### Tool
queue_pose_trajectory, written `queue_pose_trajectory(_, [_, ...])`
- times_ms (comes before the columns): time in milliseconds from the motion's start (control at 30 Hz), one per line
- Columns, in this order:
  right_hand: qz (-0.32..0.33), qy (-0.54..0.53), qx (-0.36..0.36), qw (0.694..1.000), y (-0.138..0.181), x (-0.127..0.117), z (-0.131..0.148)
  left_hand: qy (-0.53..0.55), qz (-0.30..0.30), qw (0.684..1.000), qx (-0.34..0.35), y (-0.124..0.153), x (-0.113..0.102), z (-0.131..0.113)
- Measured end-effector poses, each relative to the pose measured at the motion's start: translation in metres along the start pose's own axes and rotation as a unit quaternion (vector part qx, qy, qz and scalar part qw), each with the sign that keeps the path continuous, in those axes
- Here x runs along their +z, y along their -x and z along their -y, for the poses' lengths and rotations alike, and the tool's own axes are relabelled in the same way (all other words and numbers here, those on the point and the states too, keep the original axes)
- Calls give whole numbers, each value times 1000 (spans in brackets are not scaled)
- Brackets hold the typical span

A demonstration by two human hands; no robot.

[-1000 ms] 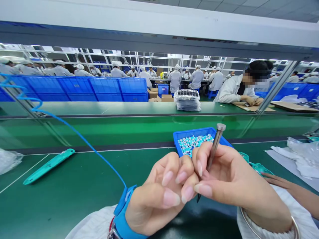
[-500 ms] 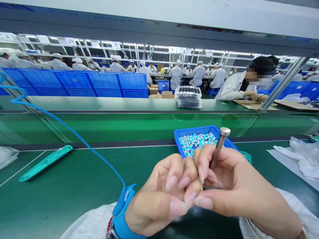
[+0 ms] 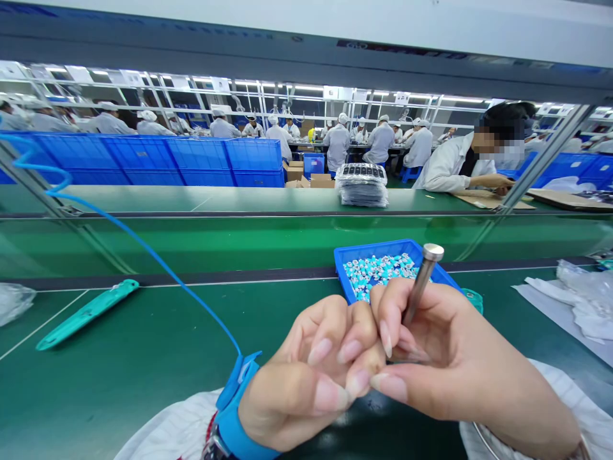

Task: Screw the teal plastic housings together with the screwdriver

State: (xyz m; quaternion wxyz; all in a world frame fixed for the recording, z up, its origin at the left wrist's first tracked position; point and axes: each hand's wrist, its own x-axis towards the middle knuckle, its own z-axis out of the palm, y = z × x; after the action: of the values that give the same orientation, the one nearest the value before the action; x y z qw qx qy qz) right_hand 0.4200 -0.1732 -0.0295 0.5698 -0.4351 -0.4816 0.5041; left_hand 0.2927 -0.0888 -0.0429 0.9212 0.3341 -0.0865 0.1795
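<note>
My right hand [image 3: 460, 358] is closed around a metal pin with a wide flat head [image 3: 422, 281], which stands up from between the fingers, slightly tilted. Its lower end is hidden in the palm. The right thumb and fingertips meet the fingertips of my left hand [image 3: 311, 370]. The left fingers are curled, with thumb and index finger pinched together; anything between them is too small or hidden to name. A blue wrist strap [image 3: 239, 409] with a cord [image 3: 163, 255] circles the left wrist. Just beyond the hands, a blue tray [image 3: 341, 268] holds many small white-and-turquoise parts [image 3: 378, 271].
A long turquoise strip-shaped piece [image 3: 89, 314] lies at left on the green bench [image 3: 158, 358]. White sheets and plastic [image 3: 575, 306] lie at right. Past the green belt are a stack of packed trays [image 3: 363, 185], blue bins [image 3: 201, 160] and a co-worker [image 3: 450, 166].
My left hand has shifted slightly left, and its thumb tip sits a little farther from the right thumb. The blue cord has swung. The co-worker's hands have moved at the cardboard.
</note>
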Motion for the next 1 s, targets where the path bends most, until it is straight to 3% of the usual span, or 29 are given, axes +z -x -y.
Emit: queue_pose_trajectory(1000, [-10,-4,14,1000,1,0,-3,15,22,1000,7,2,-5,3])
